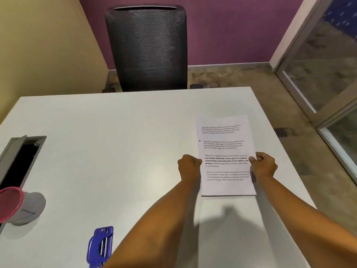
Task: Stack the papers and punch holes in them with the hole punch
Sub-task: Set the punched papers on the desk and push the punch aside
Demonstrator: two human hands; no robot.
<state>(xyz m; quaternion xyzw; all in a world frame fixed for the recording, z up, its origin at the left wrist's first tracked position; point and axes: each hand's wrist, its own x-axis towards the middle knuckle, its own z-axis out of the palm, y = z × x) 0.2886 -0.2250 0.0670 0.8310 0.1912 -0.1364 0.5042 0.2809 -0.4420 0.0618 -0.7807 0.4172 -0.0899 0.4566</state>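
The white printed papers (225, 149) are held upright near the right side of the white table (116, 142), their bottom edge just above the tabletop. My left hand (189, 167) pinches the left edge and my right hand (263, 166) pinches the right edge, both at mid-height. A small dark hole shows near the sheet's left margin. The blue hole punch (100, 246) lies flat near the table's front edge, well to the left of my left forearm, untouched.
A pink-rimmed grey cup (19, 206) lies at the table's left edge beside an open grey cable slot (21, 157). A black mesh chair (147, 47) stands behind the table. A glass door (328, 74) is on the right.
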